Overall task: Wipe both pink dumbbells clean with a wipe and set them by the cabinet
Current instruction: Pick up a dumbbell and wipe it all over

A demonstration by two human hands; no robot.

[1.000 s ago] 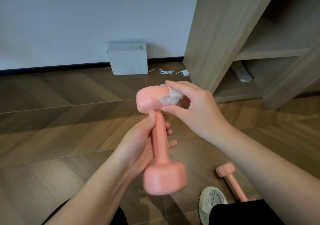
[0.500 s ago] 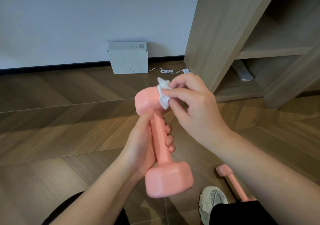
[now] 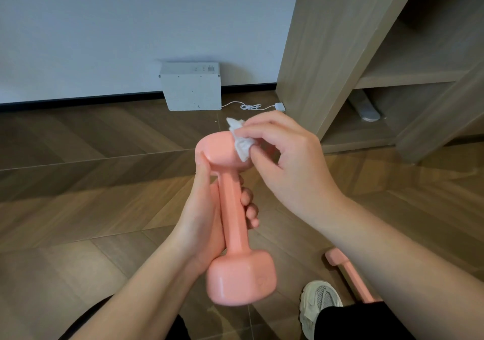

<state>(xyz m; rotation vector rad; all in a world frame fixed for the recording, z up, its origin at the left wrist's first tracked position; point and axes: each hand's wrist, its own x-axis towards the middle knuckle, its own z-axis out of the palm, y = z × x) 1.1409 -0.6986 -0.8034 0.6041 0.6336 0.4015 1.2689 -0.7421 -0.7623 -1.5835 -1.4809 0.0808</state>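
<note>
A pink dumbbell (image 3: 231, 224) stands nearly upright in the air at the centre of the view. My left hand (image 3: 201, 216) grips its handle, the thumb reaching up to the top head. My right hand (image 3: 285, 161) pinches a crumpled white wipe (image 3: 241, 140) against the right side of that top head. The second pink dumbbell (image 3: 348, 274) lies on the floor at the lower right, partly hidden behind my right forearm. The wooden cabinet (image 3: 327, 51) rises at the right.
A white box (image 3: 191, 88) sits against the wall, with a white cable and plug (image 3: 279, 106) trailing toward the cabinet. A grey object (image 3: 366, 109) lies on the cabinet's lowest shelf. My shoe (image 3: 318, 303) is at the bottom right on the wooden floor (image 3: 78, 182).
My right hand has shifted the wipe from the front face of the top head up and round to its right side. The dumbbell has turned a little in my left hand.
</note>
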